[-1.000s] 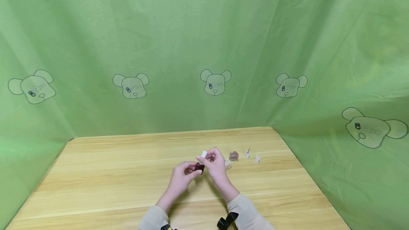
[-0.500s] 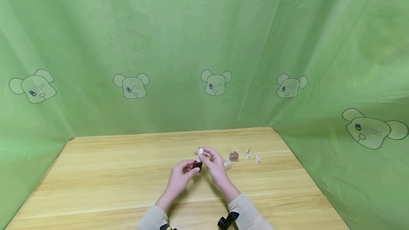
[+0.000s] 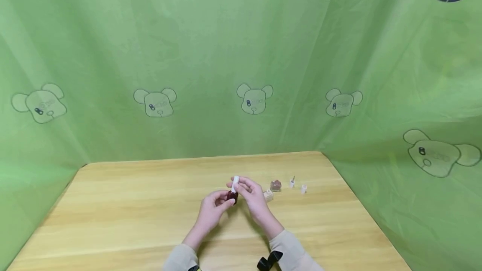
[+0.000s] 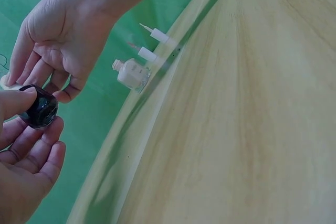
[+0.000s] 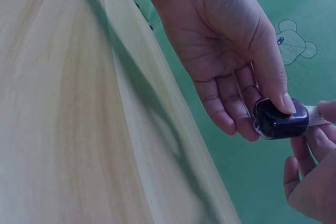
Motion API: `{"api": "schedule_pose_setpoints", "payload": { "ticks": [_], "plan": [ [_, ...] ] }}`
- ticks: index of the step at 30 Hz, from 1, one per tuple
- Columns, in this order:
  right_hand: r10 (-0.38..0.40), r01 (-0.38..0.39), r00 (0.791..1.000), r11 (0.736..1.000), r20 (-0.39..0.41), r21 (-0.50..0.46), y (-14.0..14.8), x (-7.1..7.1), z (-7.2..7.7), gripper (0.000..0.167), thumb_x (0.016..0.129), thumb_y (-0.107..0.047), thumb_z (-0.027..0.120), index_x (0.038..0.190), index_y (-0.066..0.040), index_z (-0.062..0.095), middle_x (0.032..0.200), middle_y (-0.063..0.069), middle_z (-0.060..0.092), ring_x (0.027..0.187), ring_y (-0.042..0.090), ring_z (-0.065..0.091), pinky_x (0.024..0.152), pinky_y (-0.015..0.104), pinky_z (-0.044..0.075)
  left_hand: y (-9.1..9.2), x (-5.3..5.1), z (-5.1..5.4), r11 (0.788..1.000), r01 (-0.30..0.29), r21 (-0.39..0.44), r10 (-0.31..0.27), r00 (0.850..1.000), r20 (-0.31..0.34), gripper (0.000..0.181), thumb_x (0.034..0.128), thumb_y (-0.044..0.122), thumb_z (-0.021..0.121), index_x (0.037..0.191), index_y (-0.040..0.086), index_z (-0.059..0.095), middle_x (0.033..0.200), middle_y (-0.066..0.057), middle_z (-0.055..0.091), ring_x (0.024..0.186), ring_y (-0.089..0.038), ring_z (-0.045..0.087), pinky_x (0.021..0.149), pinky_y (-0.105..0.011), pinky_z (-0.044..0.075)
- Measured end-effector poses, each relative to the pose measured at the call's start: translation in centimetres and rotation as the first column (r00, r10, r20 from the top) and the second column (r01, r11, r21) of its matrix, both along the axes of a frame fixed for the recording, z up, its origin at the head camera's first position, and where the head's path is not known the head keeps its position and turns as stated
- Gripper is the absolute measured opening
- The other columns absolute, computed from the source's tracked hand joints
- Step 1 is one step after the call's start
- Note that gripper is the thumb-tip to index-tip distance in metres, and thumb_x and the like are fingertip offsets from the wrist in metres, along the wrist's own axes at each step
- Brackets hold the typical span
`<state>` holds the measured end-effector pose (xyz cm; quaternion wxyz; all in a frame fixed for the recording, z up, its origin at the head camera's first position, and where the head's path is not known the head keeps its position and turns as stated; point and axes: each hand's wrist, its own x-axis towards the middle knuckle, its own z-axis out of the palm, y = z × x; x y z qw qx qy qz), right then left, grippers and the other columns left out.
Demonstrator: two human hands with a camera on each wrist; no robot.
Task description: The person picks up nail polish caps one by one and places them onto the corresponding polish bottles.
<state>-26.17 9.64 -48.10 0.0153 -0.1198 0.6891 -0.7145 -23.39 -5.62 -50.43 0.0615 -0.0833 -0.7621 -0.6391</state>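
Observation:
A dark red nail polish bottle (image 3: 232, 196) is raised over the middle of the table, its white cap (image 3: 235, 182) pointing up and away. My left hand (image 3: 211, 210) grips the glass body between thumb and fingers, as the right wrist view shows at close range. Thumb and fingers of my right hand (image 3: 254, 200) pinch the cap. Cap and bottle are joined; whether the thread is tight I cannot tell. To the right stand an uncapped cream nail polish bottle (image 3: 268, 195) and a pinkish-brown one (image 3: 275, 185).
Two white brush caps stand on end farther right: one cap (image 3: 291, 183) with its brush upward, another cap (image 3: 303, 189) beside it. The wooden table (image 3: 132, 212) is bounded by green curtains (image 3: 211, 133) at the back and sides. A black strap (image 3: 269, 260) hangs near the right sleeve.
Both hands have shifted slightly left with the nail polish bottle, and it leans less. My right fingers have changed their hold along the cap. The other bottles and caps stayed put.

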Motion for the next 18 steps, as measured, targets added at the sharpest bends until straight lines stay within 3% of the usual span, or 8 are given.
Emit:
{"api": "schedule_pose_setpoints", "payload": {
  "ticks": [7, 13, 18],
  "plan": [
    [-0.071, 0.07, 0.997, 0.997, 0.013, 0.008, -0.05, 0.24, -0.09, 0.035, 0.089, -0.014, 0.069, 0.119, 0.003, 0.062, 0.109, 0.02, 0.072, 0.101, 0.014, 0.069, 0.101, 0.024, 0.046, -0.03, 0.2, -0.29, 1.0, 0.024, -0.004, -0.024, 1.0, -0.003, 0.033, 0.0857, 0.02, 0.074, 0.11, -0.001, 0.069, 0.095, -0.015, 0.07, 0.08, -0.008, 0.062, 0.074, -0.019, 0.053],
    [-0.094, 0.094, 0.995, 0.996, 0.016, -0.01, -0.24, 0.28, -0.06, 0.033, 0.087, -0.011, 0.071, 0.115, 0.004, 0.063, 0.107, 0.022, 0.072, 0.096, 0.011, 0.069, 0.096, 0.018, 0.047, -0.03, 0.11, -0.13, 1.0, 0.02, -0.003, -0.02, 1.0, 0.018, 0.033, 0.0853, 0.021, 0.074, 0.11, -0.001, 0.068, 0.096, -0.014, 0.07, 0.081, -0.009, 0.062, 0.076, -0.018, 0.053],
    [-0.103, 0.103, 0.995, 0.995, 0.008, -0.017, -0.3, 0.17, -0.02, 0.031, 0.087, -0.01, 0.071, 0.114, 0.005, 0.063, 0.106, 0.023, 0.071, 0.094, 0.009, 0.07, 0.094, 0.018, 0.049, -0.07, 0.05, -0.04, 1.0, 0.025, 0.001, -0.025, 1.0, 0.0, 0.034, 0.0853, 0.021, 0.074, 0.11, -0.002, 0.068, 0.096, -0.015, 0.07, 0.08, -0.008, 0.062, 0.076, -0.019, 0.054]
  ]
}}
